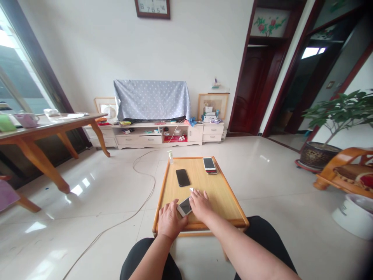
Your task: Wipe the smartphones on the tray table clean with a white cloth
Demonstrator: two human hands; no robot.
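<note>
Both forearms reach forward over the near edge of the low rectangular light-wood table [224,202]; the left hand [169,219] lies palm-down on the table's near-left part, fingers loosely curled, its fingertips holding the near end of a white-framed smartphone with a dark screen [184,206]; the right hand [200,203] rests flat just right of that phone, fingers spread and pressed on a small white cloth or wipe [192,190] whose corner shows beyond the fingertips, its thumb side touching the phone's edge; the phone lies flat and slantwise near the table's front edge, between the two hands; farther back on the table, a black smartphone [182,177] lies face-up near the middle, well apart from the hands; a white phone stacked on another device [209,164] sits at the far-right corner; a small clear bottle [170,156] stands at the far-left corner; a pale cable [145,194] trails across the tiled floor left of the table.
</note>
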